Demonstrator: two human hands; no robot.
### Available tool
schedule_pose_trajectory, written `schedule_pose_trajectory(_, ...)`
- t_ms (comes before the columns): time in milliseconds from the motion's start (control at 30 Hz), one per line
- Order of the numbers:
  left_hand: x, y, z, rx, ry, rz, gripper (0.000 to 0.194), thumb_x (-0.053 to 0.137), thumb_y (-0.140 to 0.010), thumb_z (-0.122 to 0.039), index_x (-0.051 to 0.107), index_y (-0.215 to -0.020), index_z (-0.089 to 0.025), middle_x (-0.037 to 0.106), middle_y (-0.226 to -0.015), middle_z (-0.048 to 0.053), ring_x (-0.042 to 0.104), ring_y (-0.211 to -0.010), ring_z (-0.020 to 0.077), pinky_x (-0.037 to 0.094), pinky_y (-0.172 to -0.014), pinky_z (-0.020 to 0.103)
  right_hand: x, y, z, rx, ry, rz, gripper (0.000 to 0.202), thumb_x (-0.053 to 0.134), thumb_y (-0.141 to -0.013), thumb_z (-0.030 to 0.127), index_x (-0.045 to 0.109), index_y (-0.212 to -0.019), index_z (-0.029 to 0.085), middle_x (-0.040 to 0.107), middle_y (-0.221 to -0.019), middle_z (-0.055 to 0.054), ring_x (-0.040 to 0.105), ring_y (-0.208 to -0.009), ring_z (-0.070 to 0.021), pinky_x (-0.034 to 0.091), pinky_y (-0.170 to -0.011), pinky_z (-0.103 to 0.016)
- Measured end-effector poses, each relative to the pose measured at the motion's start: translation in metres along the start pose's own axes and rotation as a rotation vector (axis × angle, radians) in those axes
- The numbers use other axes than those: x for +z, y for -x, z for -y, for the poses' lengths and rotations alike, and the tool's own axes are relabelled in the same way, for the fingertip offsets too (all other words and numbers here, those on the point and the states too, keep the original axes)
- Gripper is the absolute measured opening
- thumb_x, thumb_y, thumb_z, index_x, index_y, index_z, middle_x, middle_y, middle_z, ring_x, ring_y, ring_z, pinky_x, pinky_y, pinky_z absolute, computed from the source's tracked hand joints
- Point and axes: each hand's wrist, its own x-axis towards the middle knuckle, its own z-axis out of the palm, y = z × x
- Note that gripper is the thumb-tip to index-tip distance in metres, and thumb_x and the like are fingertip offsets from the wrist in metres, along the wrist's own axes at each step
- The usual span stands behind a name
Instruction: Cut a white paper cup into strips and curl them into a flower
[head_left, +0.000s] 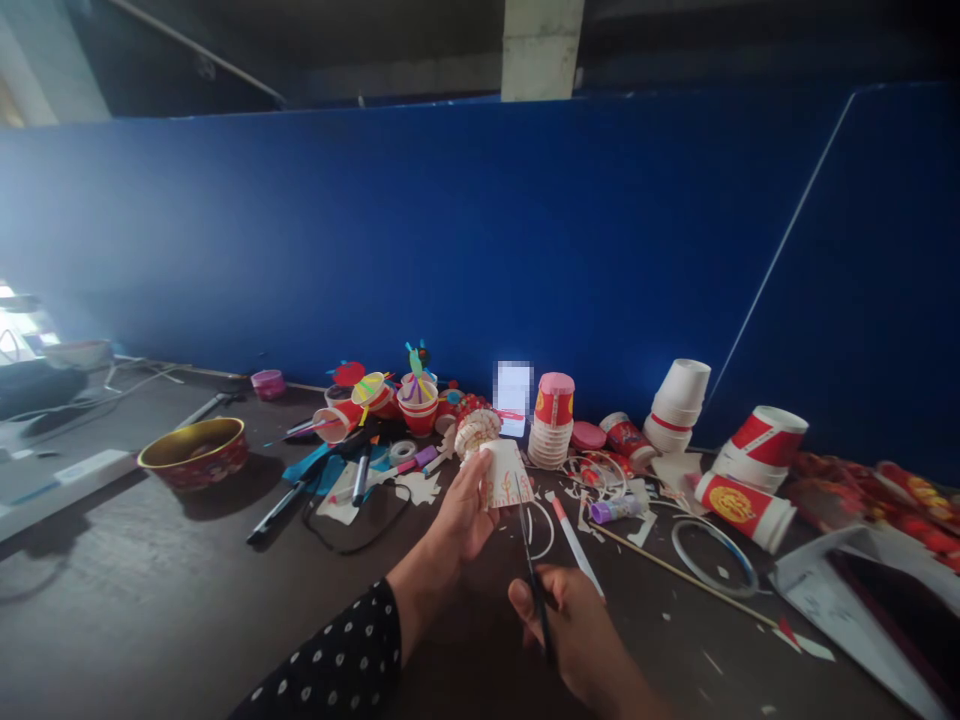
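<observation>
In the middle of the head view my left hand (466, 510) grips a white piece of paper cup (504, 474) with reddish-gold print and short cuts along its lower edge. My right hand (574, 625) is closed round the dark handles of a pair of scissors (529, 560). The scissor blades point up and reach the cup piece's lower right edge; whether they are cutting into it I cannot tell. Right of the scissors lies a white marker (576, 548) with a red end. A beaded white ball (477, 430) sits just behind the cup piece.
A stack of paper cups (550, 440) with a pink lid and a glowing phone screen (514, 392) stand behind my hands. At left is a gold-lined bowl (196, 460). A long stick (690, 578), a glue stick (615, 510), wire coils and paper scraps lie to the right.
</observation>
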Motion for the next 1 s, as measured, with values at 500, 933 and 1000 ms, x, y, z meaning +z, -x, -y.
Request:
schedule_pose_trajectory(500, 0.0061, 0.0055, 0.0026, 0.036, -0.046, 0.023, 0.043, 0.059, -0.079, -0.036, 0.051, -0.116, -0.016, 0.064, -0.080, 0.007, 0.064, -0.070, 0.0209, 0.051, -0.061, 0.029, -0.0015, -0.0008, -0.0057, -0.062, 0.171, -0.127, 0.042, 0.051, -0.078, 0.054, 0.043, -0.057, 0.019, 0.038, -0.051, 0.004, 0.032, -0.048, -0.0089, 0.023, -0.045, -0.022)
schedule_pose_trajectory(933, 0.0080, 0.0058, 0.0013, 0.046, -0.048, 0.008, 0.043, 0.063, -0.077, -0.033, 0.052, -0.114, -0.016, 0.064, -0.079, 0.005, 0.063, -0.067, 0.0180, 0.051, -0.060, 0.027, -0.0014, -0.0004, -0.0050, -0.083, 0.174, -0.124, 0.043, 0.046, -0.080, 0.056, 0.042, -0.058, 0.019, 0.036, -0.051, 0.004, 0.030, -0.049, -0.0088, 0.024, -0.045, -0.022)
schedule_pose_trajectory(1000, 0.0077, 0.0057, 0.0011, 0.048, -0.051, 0.012, 0.043, 0.064, -0.077, -0.034, 0.052, -0.115, -0.016, 0.065, -0.080, 0.005, 0.063, -0.067, 0.0183, 0.052, -0.060, 0.027, -0.0016, -0.0005, -0.0046, -0.083, 0.158, -0.114, 0.043, 0.048, -0.079, 0.055, 0.041, -0.057, 0.020, 0.037, -0.051, 0.004, 0.031, -0.049, -0.0088, 0.024, -0.045, -0.022)
